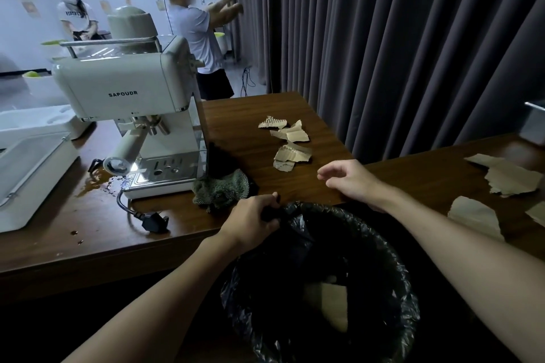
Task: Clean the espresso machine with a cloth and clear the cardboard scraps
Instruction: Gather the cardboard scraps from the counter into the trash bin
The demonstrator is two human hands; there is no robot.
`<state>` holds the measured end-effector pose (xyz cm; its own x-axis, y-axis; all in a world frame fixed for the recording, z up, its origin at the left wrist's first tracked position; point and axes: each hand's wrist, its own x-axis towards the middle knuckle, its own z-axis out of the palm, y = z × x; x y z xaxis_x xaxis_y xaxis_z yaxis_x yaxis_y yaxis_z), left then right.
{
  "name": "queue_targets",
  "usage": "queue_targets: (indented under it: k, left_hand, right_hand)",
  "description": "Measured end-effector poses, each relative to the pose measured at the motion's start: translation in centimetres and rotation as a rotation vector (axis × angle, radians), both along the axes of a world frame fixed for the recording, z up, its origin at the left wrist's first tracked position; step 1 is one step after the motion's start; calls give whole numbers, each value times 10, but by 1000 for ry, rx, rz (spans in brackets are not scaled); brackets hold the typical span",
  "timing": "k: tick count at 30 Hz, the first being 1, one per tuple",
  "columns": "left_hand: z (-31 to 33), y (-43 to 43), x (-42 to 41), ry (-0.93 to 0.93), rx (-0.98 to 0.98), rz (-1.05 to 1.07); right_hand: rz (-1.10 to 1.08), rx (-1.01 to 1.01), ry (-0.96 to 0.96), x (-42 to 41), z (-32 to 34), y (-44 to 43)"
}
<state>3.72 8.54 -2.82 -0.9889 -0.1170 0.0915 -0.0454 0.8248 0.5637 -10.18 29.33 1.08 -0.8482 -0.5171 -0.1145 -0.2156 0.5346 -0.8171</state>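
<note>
The left hand [253, 216] is gripping the rim of the bin [380, 240] at about 10 o'clock of its opening, and the fingers are curling tight round the edge of the black bag. The right hand [352, 181] is hovering over the edge of the table [236, 115], at 12 o'clock from the bin. Its fingers are bending loosely, about half open, and it is holding nothing.

Some cardboard scraps [295, 135] are lying in a small group on the table, at about 11 o'clock from the right hand and apart from it. Larger scraps [511, 178] are lying on the wood at 3 o'clock from that hand, well apart. One pale piece [327, 300] is lying inside the bin.

The cloth [221, 188], green and crumpled, is lying on the table at 11 o'clock from the left hand and is touching the front corner of the espresso machine [124, 91]. The machine is standing upright at 10 o'clock from the cloth. A wet patch [97, 183] is shining on the wood at 9 o'clock from its tray, and its power plug [153, 221] is lying loose near the table edge.
</note>
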Motion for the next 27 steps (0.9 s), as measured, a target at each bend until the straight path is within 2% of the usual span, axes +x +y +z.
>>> queue_targets:
  k: [5,11,18,23,27]
  left_hand:
    - [0,0,-1,6,7,10]
    - [-5,-5,-3,-3,86,-5]
    - [-7,-7,-6,-11,120,-12]
    - [-11,-7,-6,9,133,-9]
    - [-11,-5,-3,52,106,-4]
  right_hand:
    - [41,73,70,-5,-10,-38]
    - [69,381,186,-16,-16,-52]
    - [-31,326,418,-24,-26,-36]
    - [77,402,350,-26,-28,-29]
    - [88,443,377,-23,-30,-32]
